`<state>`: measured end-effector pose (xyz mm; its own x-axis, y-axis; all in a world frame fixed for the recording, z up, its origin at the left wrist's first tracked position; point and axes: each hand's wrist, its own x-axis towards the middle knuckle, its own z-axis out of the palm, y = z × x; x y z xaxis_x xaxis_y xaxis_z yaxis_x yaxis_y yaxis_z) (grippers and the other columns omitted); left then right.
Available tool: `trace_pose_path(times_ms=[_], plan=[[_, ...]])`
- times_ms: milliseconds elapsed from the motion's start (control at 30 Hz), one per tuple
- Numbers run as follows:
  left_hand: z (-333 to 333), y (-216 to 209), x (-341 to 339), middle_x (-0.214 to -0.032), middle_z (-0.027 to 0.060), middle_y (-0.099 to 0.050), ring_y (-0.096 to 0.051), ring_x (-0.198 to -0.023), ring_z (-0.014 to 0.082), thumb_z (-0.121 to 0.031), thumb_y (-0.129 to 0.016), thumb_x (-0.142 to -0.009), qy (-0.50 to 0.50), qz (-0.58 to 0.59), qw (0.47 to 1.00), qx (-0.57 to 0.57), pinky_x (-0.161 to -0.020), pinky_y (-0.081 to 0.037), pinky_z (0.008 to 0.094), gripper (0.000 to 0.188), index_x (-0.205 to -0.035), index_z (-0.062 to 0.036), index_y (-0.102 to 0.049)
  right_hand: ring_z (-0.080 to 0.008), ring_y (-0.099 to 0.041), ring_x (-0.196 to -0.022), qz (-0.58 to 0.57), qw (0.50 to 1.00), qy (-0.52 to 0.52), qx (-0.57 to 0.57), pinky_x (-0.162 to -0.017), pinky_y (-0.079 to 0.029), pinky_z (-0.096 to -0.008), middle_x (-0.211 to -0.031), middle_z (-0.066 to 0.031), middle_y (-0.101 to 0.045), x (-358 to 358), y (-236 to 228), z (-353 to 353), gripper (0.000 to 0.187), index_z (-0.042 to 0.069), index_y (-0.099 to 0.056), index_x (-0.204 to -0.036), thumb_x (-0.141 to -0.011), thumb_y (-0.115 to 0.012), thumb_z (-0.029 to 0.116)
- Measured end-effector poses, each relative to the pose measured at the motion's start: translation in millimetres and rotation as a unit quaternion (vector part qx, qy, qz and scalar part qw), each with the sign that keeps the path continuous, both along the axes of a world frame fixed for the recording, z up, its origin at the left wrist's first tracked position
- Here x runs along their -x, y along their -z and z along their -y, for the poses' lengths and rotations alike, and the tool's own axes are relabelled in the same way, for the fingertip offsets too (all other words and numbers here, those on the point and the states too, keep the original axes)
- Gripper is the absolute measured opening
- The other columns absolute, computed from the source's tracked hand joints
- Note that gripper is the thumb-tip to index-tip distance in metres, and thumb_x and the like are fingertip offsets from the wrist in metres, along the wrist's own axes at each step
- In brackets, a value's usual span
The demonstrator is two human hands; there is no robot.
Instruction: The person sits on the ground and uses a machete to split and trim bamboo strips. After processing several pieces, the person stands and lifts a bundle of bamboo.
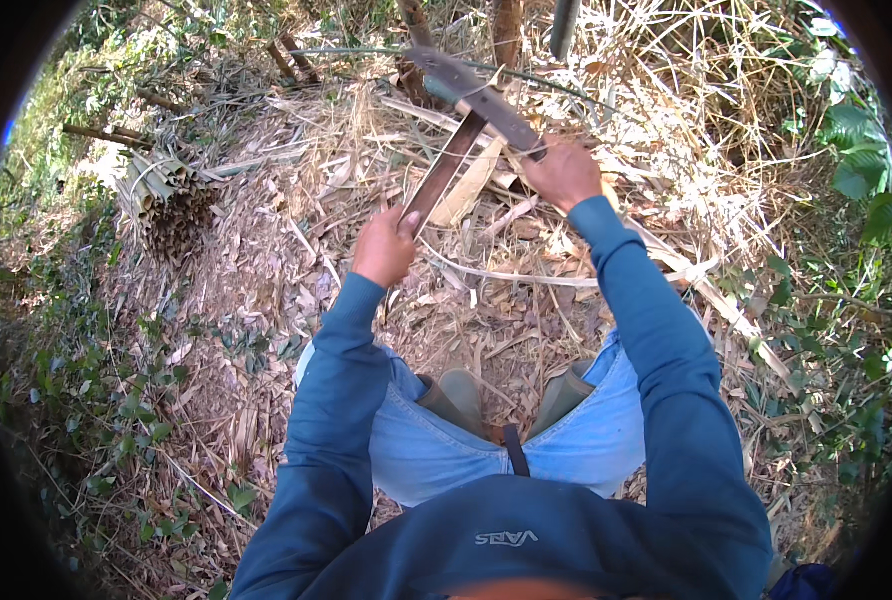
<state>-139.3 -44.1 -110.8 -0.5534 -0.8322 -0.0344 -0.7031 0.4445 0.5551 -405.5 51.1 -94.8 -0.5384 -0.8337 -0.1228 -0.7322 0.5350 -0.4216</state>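
Observation:
My right hand (pixel 564 174) is closed round the handle end of a machete (pixel 466 88), whose dark, broad blade slants up and to the left. In my left hand (pixel 386 247) is the near end of a brown split bamboo strip (pixel 448 167), held with the thumb on top. The strip runs up to the right, and its far end meets the blade; the blade hides part of it, so I cannot tell how deep the contact is. Pale bamboo shavings (pixel 469 185) lie on the ground just beyond my hands.
A bundle of cut bamboo pieces (pixel 166 200) stands at the left. Upright stakes (pixel 506 32) rise at the far side. Dry stalks (pixel 666 100) heap at the far right, and leafy plants (pixel 856 150) grow along the right edge. My boots (pixel 458 398) are planted below my hands.

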Motion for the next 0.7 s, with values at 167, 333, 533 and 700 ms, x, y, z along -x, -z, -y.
trace_pose_path(times_ms=[167, 333, 533, 700], plan=[[-9, -14, 11, -0.079, 0.0287, -0.063, -0.061, -0.08, 0.0469, -0.026, -0.054, -0.094, 0.008, 0.044, 0.999, -0.019, -0.073, -0.047, 0.0523, 0.028, -0.096, 0.0007, -0.065, -0.0264, -0.065, -0.06, -0.156, 0.972, -0.174, -0.007, -0.066, -0.054, -0.0363, -0.066, -0.0103, -0.062, -23, 15, -7, 0.028, 0.016, -0.059, -0.1, -0.084, -0.058, 0.038], [-10, 7, 26, -0.075, 0.0262, -0.063, -0.062, -0.074, 0.0441, -0.024, -0.053, -0.095, 0.043, -0.004, 0.999, 0.024, -0.068, -0.047, 0.0498, 0.028, -0.094, 0.0014, -0.064, -0.033, -0.069, -0.077, 0.014, 0.996, 0.073, 0.044, -0.071, -0.056, -0.0451, -0.075, -0.0189, -0.068, 27, 34, 6, 0.045, 0.008, -0.067, -0.098, -0.082, -0.057, 0.049], [-7, 5, 18, -0.08, 0.0287, -0.063, -0.061, -0.081, 0.0468, -0.024, -0.054, -0.094, 0.012, -0.007, 1.0, -0.013, -0.073, -0.046, 0.0529, 0.028, -0.092, 0.0017, -0.064, -0.0358, -0.067, -0.079, -0.055, 0.99, -0.129, -0.011, -0.076, -0.053, -0.046, -0.083, -0.0178, -0.067, -33, 11, -12, 0.034, 0.011, -0.063, -0.104, -0.081, -0.056, 0.036], [-23, -14, 42, -0.076, 0.0281, -0.062, -0.06, -0.078, 0.0476, -0.022, -0.053, -0.095, 0.044, 0.001, 0.998, 0.041, -0.072, -0.046, 0.0533, 0.027, -0.088, 0.0021, -0.062, -0.0373, -0.068, -0.078, 0.018, 0.99, 0.108, 0.084, -0.073, -0.054, -0.0476, -0.08, -0.0184, -0.069, 41, 39, -8, 0.036, 0.012, -0.071, -0.097, -0.081, -0.059, 0.041]])
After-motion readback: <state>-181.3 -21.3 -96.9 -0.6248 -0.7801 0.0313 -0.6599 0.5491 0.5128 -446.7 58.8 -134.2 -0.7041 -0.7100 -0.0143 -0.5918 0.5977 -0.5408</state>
